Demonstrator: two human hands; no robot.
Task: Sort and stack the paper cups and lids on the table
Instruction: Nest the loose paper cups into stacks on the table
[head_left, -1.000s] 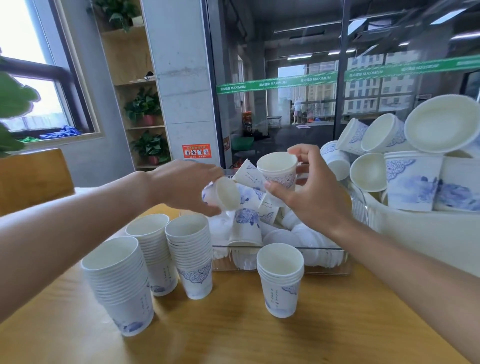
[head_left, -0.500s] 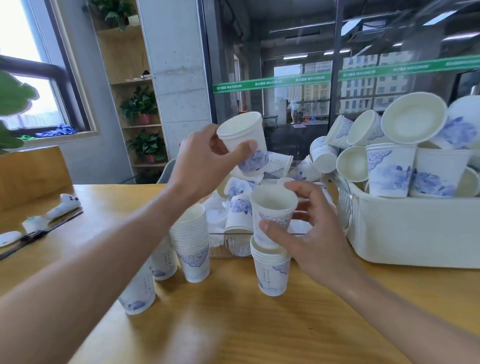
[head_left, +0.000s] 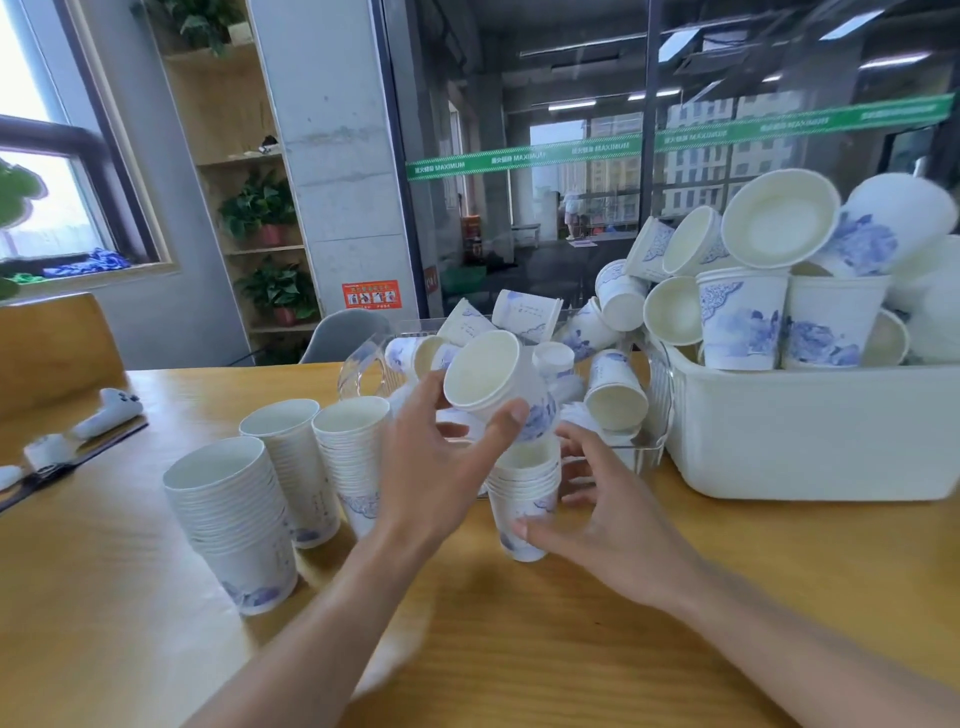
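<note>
Bright window daylight, blurred, warped edges

The wooden table (head_left: 519, 649) carries four upright stacks of nested paper cups: a front-left stack (head_left: 234, 525), two stacks (head_left: 291, 467) (head_left: 350, 457) behind it standing side by side, and a shorter stack (head_left: 524, 499) to their right. Behind these stands a clear plastic bin (head_left: 641, 452) with loose cups in it. A white tub (head_left: 810, 441) heaped with cups sits just beside it at right. White objects (head_left: 104, 413) on a dark strip lie at the left edge.
</note>
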